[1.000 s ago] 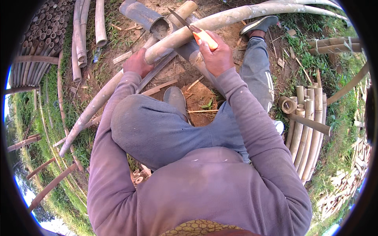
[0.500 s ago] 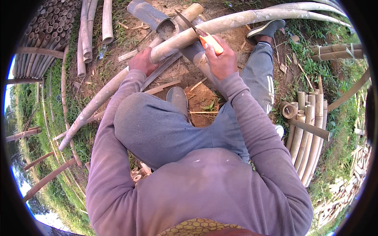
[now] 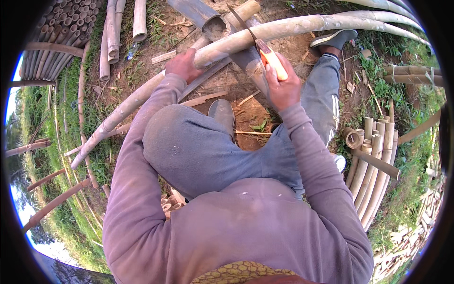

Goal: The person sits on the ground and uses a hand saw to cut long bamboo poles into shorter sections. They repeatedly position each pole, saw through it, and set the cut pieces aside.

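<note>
A long pale bamboo pole point(image 3: 279, 29) runs slantwise across the far part of the view, from the lower left to the upper right. My left hand point(image 3: 185, 65) is closed around it left of the middle. In my right hand point(image 3: 283, 85) is the handle of a saw point(image 3: 273, 60), orange with a dark front end. Its thin, dark, slightly curved blade lies across the pole, with the tip past the far side. Beneath the pole, a grey-dark thick tube with an open end point(image 3: 215, 27) and another bamboo piece point(image 3: 244, 13) cross each other.
Cut bamboo lengths point(image 3: 373, 161) stand bundled at the right. Stacked bamboo point(image 3: 61, 33) fills the upper left. Several poles point(image 3: 139, 21) lie at the far left. My legs point(image 3: 203, 142) are spread on either side of bare soil with bamboo splinters. Grass borders both sides.
My right hand has drawn the saw toward me, so the handle sits farther from the pole. My left hand keeps its hold. The whole view has shifted slightly.
</note>
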`<action>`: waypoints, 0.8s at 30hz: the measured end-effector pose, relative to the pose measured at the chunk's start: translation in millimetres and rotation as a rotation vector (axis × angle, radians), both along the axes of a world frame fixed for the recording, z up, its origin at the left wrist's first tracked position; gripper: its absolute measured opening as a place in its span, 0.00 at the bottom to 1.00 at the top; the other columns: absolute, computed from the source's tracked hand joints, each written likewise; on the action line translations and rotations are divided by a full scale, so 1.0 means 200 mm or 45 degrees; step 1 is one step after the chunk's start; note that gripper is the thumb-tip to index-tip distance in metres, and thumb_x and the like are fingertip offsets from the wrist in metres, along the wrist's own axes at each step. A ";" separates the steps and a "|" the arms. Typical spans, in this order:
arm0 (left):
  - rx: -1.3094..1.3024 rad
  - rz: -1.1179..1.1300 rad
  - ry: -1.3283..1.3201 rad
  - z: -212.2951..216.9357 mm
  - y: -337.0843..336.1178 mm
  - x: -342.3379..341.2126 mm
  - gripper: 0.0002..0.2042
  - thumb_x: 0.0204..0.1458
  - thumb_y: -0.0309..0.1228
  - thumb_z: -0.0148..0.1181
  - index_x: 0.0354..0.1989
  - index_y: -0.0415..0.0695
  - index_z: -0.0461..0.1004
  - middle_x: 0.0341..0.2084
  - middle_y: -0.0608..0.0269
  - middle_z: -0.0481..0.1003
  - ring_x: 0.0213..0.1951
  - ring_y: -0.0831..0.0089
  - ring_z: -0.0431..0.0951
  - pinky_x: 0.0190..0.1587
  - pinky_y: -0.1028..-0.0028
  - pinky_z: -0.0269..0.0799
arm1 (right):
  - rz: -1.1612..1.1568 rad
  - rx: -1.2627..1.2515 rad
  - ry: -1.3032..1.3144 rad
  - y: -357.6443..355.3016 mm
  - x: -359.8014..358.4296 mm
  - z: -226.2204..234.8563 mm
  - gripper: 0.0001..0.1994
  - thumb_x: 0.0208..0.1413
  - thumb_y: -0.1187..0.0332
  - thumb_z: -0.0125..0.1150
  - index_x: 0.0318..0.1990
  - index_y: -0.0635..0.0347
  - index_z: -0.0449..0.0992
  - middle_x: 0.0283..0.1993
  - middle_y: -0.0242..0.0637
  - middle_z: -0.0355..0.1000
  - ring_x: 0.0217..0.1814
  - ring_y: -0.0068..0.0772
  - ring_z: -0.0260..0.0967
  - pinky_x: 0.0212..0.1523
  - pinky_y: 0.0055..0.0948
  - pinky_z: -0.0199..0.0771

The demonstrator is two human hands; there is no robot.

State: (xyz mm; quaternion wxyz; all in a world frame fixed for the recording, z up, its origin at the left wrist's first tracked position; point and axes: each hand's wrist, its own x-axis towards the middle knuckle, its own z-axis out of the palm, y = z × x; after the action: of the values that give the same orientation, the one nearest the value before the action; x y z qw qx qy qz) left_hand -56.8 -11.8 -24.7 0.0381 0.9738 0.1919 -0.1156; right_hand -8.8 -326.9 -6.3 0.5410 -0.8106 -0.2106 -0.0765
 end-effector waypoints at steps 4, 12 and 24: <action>0.027 0.032 0.017 0.01 0.02 -0.04 0.33 0.48 0.51 0.75 0.63 0.55 0.72 0.52 0.53 0.83 0.55 0.50 0.84 0.57 0.52 0.80 | 0.006 0.048 0.123 0.06 0.00 0.00 0.22 0.65 0.71 0.67 0.65 0.64 0.76 0.53 0.54 0.82 0.48 0.42 0.86 0.48 0.36 0.84; 0.035 -0.010 -0.032 -0.02 0.04 -0.04 0.32 0.49 0.50 0.74 0.61 0.54 0.72 0.51 0.53 0.83 0.53 0.50 0.84 0.56 0.53 0.80 | 0.033 0.153 0.153 -0.43 -0.47 0.02 0.23 0.66 0.75 0.63 0.66 0.74 0.73 0.62 0.54 0.80 0.64 0.40 0.80 0.64 0.35 0.77; -0.143 -0.183 -0.485 -0.08 0.10 -0.17 0.38 0.44 0.52 0.77 0.65 0.53 0.71 0.57 0.55 0.77 0.61 0.50 0.77 0.65 0.50 0.71 | 0.211 -0.053 -0.062 -0.20 -0.13 -0.29 0.27 0.65 0.70 0.68 0.68 0.73 0.70 0.64 0.58 0.75 0.65 0.55 0.77 0.65 0.44 0.76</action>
State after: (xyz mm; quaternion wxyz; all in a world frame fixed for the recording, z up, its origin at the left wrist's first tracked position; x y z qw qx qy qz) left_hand -91.4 8.8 -40.1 0.1196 0.9856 0.1044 0.0578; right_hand -34.0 -367.8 -63.7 0.5231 -0.7994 -0.2918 -0.0469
